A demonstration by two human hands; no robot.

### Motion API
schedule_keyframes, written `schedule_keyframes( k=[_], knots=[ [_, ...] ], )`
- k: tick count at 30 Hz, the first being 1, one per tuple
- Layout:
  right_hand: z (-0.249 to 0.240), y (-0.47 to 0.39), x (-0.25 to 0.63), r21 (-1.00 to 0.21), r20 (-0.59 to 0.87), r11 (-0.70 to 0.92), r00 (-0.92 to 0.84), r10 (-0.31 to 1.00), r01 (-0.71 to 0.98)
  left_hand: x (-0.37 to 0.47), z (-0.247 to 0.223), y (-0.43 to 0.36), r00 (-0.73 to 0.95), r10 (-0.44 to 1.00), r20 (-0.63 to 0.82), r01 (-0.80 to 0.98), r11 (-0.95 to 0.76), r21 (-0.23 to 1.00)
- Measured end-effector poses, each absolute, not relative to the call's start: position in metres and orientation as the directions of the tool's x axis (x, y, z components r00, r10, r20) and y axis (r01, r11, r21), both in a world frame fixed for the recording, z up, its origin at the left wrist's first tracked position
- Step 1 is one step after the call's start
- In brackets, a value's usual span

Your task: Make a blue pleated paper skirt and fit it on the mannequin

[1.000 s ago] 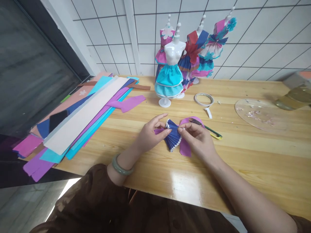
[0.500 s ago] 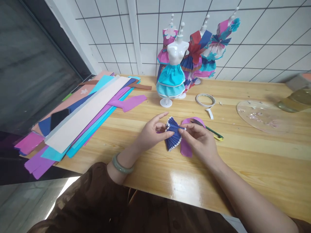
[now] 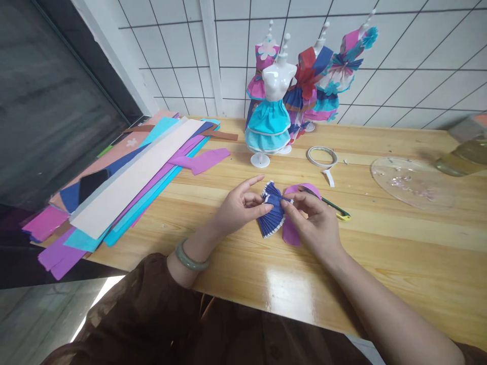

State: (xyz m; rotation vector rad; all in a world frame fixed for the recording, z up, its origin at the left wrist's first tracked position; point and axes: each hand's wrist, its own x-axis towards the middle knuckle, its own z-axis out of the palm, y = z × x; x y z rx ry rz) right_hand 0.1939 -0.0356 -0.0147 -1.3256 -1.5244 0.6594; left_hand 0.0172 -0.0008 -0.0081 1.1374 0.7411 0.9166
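A small pleated dark blue paper fan [image 3: 271,213] with white edges is pinched at its narrow middle between my left hand [image 3: 238,209] and my right hand [image 3: 315,223], just above the wooden table [image 3: 380,253]. Under it lies a purple paper piece [image 3: 291,230]. A white mannequin in a turquoise paper skirt [image 3: 268,121] stands behind, with several dressed mannequins [image 3: 323,76] at the wall.
Long sheets of coloured paper [image 3: 125,177] with a black phone [image 3: 92,183] on them lie at the left. A tape roll [image 3: 321,156], a green-handled tool [image 3: 331,205], a clear plastic plate [image 3: 413,181] and a glassy container [image 3: 464,152] sit to the right.
The fingers of both hands have shifted slightly on the pleated blue piece, squeezing its middle tighter. The view has drifted a little; nothing else moved.
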Motion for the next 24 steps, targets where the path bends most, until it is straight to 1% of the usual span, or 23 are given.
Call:
schedule_keyframes(
  k=[4, 10, 12, 15, 17, 20, 24],
  knots=[
    [-0.0115, -0.0372, 0.1913, -0.818, 0.376, 0.316, 0.030, 0.926, 0.480, 0.0186, -0.0077, 0.0003, 0.413, 0.909, -0.055, -0.206, 0.152, 0.967],
    [-0.0078, -0.0387, 0.1892, -0.836, 0.359, 0.338, -0.034, 0.933, 0.433, 0.0154, -0.0073, 0.0038, 0.407, 0.907, -0.106, -0.188, 0.196, 0.962],
    [-0.0080, -0.0385, 0.1892, -0.876, 0.309, 0.297, -0.031, 0.951, 0.381, 0.0148, -0.0067, 0.0040, 0.409, 0.905, -0.118, -0.203, 0.216, 0.955],
    [-0.0084, -0.0375, 0.1890, -0.953, 0.202, 0.201, -0.021, 0.979, 0.228, 0.0145, -0.0062, 0.0041, 0.399, 0.909, -0.120, -0.224, 0.223, 0.949],
    [-0.0081, -0.0366, 0.1885, -0.979, 0.148, 0.148, -0.011, 0.989, 0.142, 0.0144, -0.0061, 0.0044, 0.383, 0.916, -0.117, -0.235, 0.219, 0.947],
    [-0.0070, -0.0354, 0.1874, -0.988, 0.116, 0.114, 0.011, 0.993, 0.101, 0.0145, -0.0060, 0.0048, 0.357, 0.928, -0.106, -0.256, 0.206, 0.944],
    [-0.0066, -0.0346, 0.1862, -0.988, 0.121, 0.118, 0.026, 0.992, 0.098, 0.0154, -0.0055, 0.0043, 0.312, 0.947, -0.083, -0.250, 0.165, 0.954]
  ],
)
